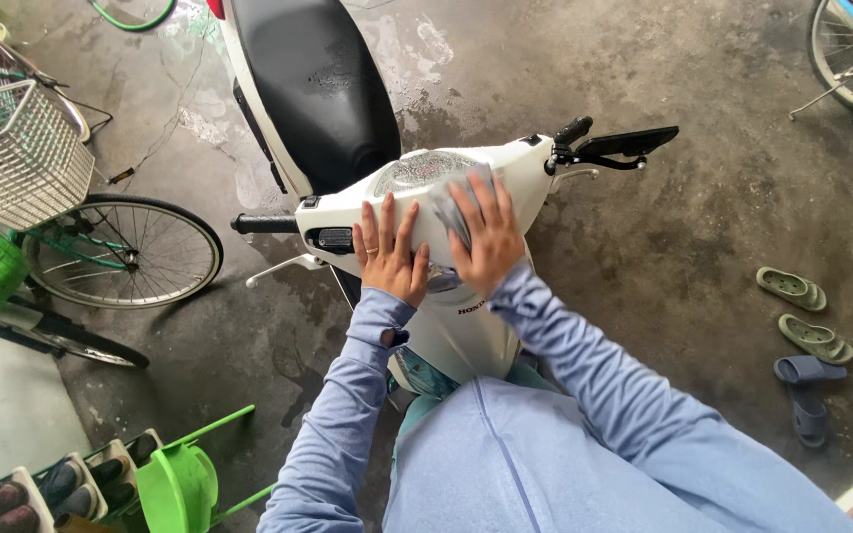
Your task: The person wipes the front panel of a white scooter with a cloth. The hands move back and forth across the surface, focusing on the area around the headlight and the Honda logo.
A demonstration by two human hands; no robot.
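Observation:
A white scooter (348,212) with a black seat (313,84) stands below me, its handlebar cover facing up. My left hand (389,252) lies flat on the white handlebar cover, fingers spread, a ring on one finger. My right hand (486,237) presses a grey cloth (446,202) against the cover just below the speedometer glass (417,170). Both arms wear light blue sleeves. The black left grip (261,224) and a mirror (629,143) on the right stick out at the sides.
A bicycle with a white wire basket (17,153) and a front wheel (120,252) stands at the left. A shoe rack (61,489) and green plastic stand (180,484) are at lower left. Several sandals (804,326) lie at right. The concrete floor is wet.

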